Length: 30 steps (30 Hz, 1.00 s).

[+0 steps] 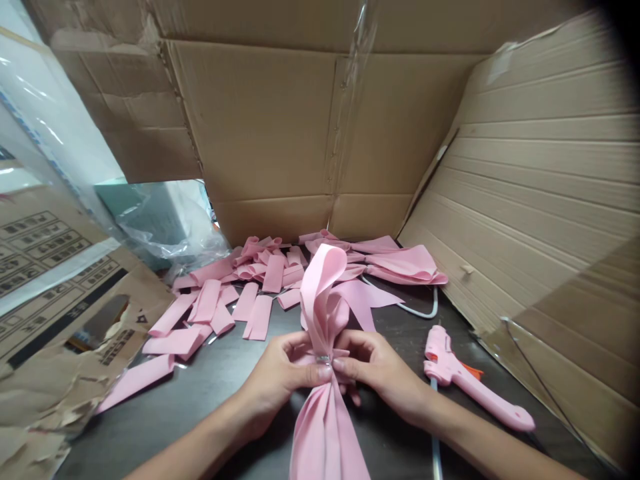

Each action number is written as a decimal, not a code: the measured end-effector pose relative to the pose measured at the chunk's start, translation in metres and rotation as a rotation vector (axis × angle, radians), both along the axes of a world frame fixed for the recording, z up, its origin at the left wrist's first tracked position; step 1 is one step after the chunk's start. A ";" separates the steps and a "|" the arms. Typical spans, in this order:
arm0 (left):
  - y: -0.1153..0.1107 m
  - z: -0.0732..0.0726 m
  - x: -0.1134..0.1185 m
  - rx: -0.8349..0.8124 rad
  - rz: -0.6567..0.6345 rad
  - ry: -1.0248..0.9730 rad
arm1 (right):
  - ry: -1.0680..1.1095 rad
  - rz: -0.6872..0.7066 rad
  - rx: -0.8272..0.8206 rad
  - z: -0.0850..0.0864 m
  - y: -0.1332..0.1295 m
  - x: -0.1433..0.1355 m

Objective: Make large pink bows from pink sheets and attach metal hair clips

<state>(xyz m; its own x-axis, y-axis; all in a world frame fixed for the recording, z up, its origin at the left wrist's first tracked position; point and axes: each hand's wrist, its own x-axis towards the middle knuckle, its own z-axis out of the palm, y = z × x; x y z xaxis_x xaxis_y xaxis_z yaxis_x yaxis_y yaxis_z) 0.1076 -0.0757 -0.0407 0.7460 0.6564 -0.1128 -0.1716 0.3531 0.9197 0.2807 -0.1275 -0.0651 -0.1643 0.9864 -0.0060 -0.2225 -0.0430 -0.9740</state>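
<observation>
A gathered pink fabric bow stands out in front of me, its loop up and its pleated tails hanging toward me. My left hand pinches it at the narrow middle from the left, the thumb beside a small silvery band. From the right, my right hand pinches the same spot, thumb and fingers pressed on the fabric. A pale pink ribbon end lies behind the bow. To the right, a pink glue gun rests on the dark table, touched by neither hand.
Many folded pink strips lie at the left and back. More gathered pink bows are piled at the back right, near a white cable. Cardboard walls stand behind and at the right; a printed carton is at the left.
</observation>
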 end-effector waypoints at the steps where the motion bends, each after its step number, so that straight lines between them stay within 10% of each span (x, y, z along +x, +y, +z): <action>1: 0.000 0.000 0.000 0.009 0.004 -0.006 | 0.006 0.002 -0.001 0.000 0.000 0.000; 10: -0.003 0.009 0.000 0.138 0.040 0.081 | 0.003 0.016 -0.055 0.010 -0.003 -0.002; 23: -0.002 0.003 -0.004 -0.226 -0.183 -0.066 | -0.062 0.098 -0.079 0.003 -0.001 -0.003; 30: -0.001 0.000 -0.004 -0.220 -0.067 0.020 | -0.062 0.118 -0.076 0.002 0.000 -0.002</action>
